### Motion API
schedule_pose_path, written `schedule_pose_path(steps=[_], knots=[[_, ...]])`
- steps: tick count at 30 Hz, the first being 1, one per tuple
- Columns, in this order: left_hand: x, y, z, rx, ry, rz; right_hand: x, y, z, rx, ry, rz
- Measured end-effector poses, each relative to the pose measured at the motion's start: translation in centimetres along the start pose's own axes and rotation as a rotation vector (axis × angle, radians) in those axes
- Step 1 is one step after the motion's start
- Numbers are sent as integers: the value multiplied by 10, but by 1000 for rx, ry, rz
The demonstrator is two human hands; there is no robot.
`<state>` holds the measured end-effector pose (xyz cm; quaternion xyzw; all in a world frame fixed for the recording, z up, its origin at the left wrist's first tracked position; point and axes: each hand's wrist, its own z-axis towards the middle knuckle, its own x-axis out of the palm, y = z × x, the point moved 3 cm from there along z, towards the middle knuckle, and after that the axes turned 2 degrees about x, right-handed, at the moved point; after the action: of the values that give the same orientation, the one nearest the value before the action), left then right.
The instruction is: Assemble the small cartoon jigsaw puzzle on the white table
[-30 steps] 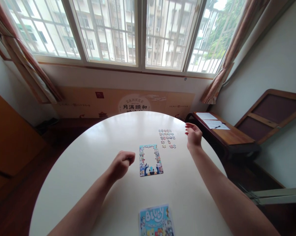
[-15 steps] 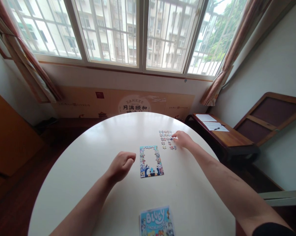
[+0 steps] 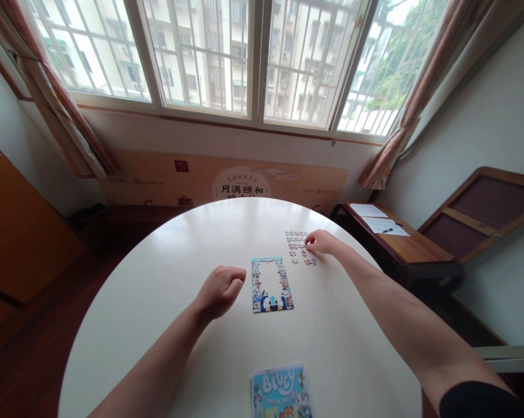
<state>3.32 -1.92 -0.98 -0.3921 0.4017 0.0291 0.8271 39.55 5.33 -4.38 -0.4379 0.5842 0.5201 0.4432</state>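
A partly filled jigsaw puzzle (image 3: 272, 303) lies in the middle of the table. Its border is joined and a dog's face shows along the bottom, around a pale, unfilled centre. Just left of it, my left hand (image 3: 221, 290) rests in a fist on the table; nothing shows in it. Beyond the puzzle, to its right, loose puzzle pieces (image 3: 295, 238) lie in rough rows. My right hand (image 3: 323, 241) is at the right edge of these rows, thumb and fingers pinched together on a puzzle piece that they mostly cover.
A blue picture sheet or box lettered "BLUEY" (image 3: 281, 395) lies at the near edge of the round white table (image 3: 157, 302). To the right stands a low wooden table (image 3: 422, 247) with papers (image 3: 377, 223) and a pen. Barred windows are ahead.
My right fingers have closed into a pinch at the edge of the loose pieces. The whole view has shifted slightly; my left fist stays beside the puzzle.
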Motion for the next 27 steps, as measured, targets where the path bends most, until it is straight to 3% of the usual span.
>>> schedule_pose_path(steps=[17,22,27], knots=[[1,-2,-2,3,-22,16,-21,11,6,48,82,31],[1,-3,-2,-1,-22,14,-27,13,6,39,95,149],[3,-3,-2,-1,-4,26,-40,22,-24,-49,109,367]])
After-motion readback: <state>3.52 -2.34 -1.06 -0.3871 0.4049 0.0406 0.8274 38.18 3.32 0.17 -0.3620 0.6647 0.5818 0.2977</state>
